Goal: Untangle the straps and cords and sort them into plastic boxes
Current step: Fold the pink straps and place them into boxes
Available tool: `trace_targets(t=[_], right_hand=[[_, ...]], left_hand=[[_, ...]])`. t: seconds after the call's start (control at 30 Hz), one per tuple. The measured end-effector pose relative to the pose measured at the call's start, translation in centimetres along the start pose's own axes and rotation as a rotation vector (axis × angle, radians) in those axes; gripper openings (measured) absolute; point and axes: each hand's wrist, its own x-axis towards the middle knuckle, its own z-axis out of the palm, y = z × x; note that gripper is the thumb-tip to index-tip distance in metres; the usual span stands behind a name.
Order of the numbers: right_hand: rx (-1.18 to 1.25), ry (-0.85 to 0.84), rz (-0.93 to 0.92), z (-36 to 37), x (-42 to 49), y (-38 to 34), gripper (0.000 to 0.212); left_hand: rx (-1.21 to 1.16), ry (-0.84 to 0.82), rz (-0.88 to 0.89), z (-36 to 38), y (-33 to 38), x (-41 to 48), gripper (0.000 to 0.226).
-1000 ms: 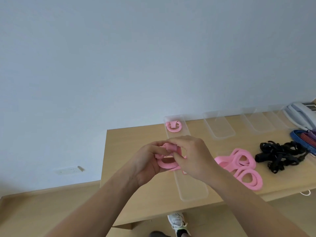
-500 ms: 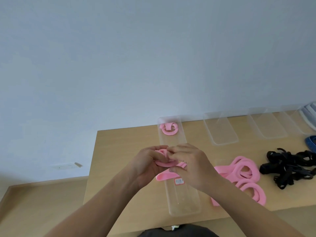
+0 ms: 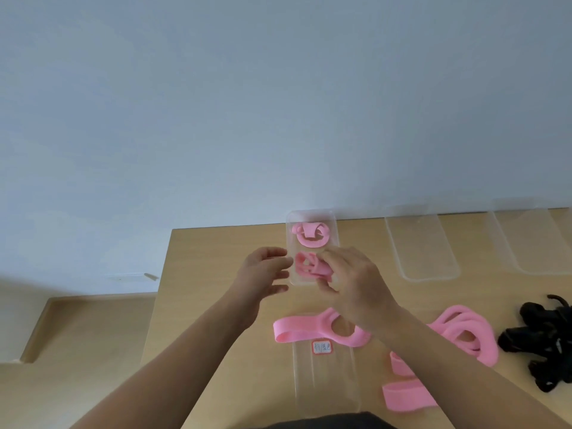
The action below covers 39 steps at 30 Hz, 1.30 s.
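The right hand (image 3: 356, 289) pinches a rolled pink strap (image 3: 309, 266) inside the long clear box (image 3: 325, 382), just short of a second pink roll (image 3: 311, 235) at the box's far end. The left hand (image 3: 266, 274) hangs released beside the box's left wall, fingers relaxed and holding nothing. A loose pink strap (image 3: 309, 331) lies across the box near its label (image 3: 322, 347). Right of the box, on the surface (image 3: 216, 274), sit tangled pink straps (image 3: 464, 335) and, farther right, black cords (image 3: 544, 345).
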Motion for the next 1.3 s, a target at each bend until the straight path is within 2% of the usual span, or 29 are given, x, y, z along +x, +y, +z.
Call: trace_targets(t=[0.1, 0.2, 0.37, 0.57, 0.7, 0.87, 1.0, 1.07, 1.13, 1.2, 1.3], right_hand=[[-0.143, -0.094, -0.057, 1.5, 1.9, 1.8, 0.024], [-0.217, -0.169, -0.088, 2.8, 3.3, 2.7, 0.027], [-0.289, -0.256, -0.100, 4.4, 4.6, 3.9, 0.033], [-0.293, -0.330, -0.064, 5.4, 5.0, 4.5, 0.033], [-0.263, -0.399, -0.022, 5.2, 5.2, 4.2, 0.044], [-0.169, -0.359, 0.063, 3.6, 5.4, 3.6, 0.039], [-0.136, -0.223, 0.184, 1.9, 4.8, 3.0, 0.034], [-0.137, -0.089, 0.253, 1.2, 3.4, 2.5, 0.021], [-0.160, -0.031, 0.319, 0.7, 0.9, 1.9, 0.007], [-0.188, -0.093, 0.396, 0.5, -1.7, 1.1, 0.008], [-0.315, -0.425, 0.522, 0.9, -4.7, 0.6, 0.023]], left_hand=[[0.116, 0.152, 0.001, 0.2, -1.2, 1.9, 0.016], [0.168, 0.172, -0.022, 0.9, -2.5, 3.1, 0.017], [0.091, 0.173, -0.038, 1.3, -3.4, 4.2, 0.005], [0.041, 0.143, -0.032, 1.0, -3.8, 4.6, 0.006], [0.052, 0.140, -0.014, 0.8, -3.9, 4.7, 0.006], [0.140, 0.198, 0.063, 0.2, -4.3, 3.8, 0.010], [0.301, 0.220, 0.139, -0.3, -4.7, 2.5, 0.012], [0.416, 0.201, 0.198, -0.6, -5.1, 1.8, 0.013], [0.576, 0.178, 0.284, -0.7, -5.8, 1.1, 0.011], [0.760, 0.138, 0.366, -0.6, -6.8, 0.4, 0.011], [1.020, 0.031, 0.477, -0.1, -8.0, -0.1, 0.031]])
